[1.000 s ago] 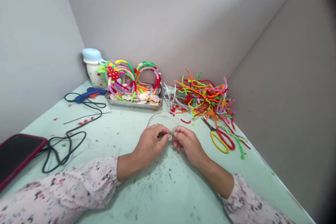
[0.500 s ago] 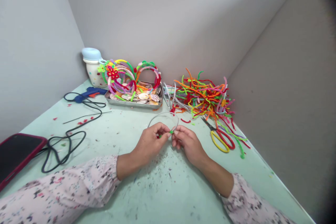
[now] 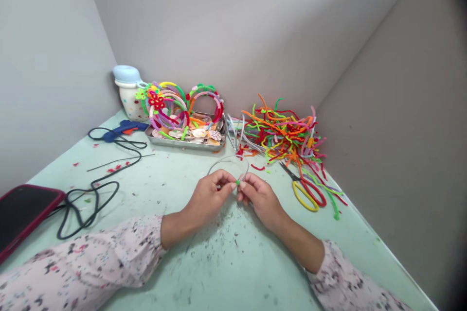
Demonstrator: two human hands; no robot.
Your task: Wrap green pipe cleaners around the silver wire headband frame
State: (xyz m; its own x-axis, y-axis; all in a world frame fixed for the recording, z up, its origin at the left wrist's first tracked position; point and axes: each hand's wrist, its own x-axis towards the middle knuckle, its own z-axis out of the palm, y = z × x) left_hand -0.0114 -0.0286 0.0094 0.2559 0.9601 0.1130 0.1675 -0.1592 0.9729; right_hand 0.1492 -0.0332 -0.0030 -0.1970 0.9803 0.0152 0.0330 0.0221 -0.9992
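My left hand [image 3: 208, 198] and my right hand [image 3: 260, 198] meet fingertip to fingertip at the middle of the pale green table [image 3: 226, 262]. Both are closed in a pinch on a short green pipe cleaner [image 3: 237, 182] at the end of a thin clear headband [image 3: 229, 163]. The headband arcs away from my fingers and lies over the table. Most of the green piece is hidden by my fingers.
A metal tray [image 3: 182, 143] with shells and decorated headbands sits at the back, beside a white jar [image 3: 128, 97]. A pile of coloured pipe cleaners [image 3: 284, 133] and yellow-red scissors [image 3: 306, 192] lie to the right. A blue glue gun [image 3: 120, 131], its black cord and a phone [image 3: 22, 214] lie left.
My hands have shifted slightly away from me with the headband, fingers still pinching the green piece. Everything else stays put.
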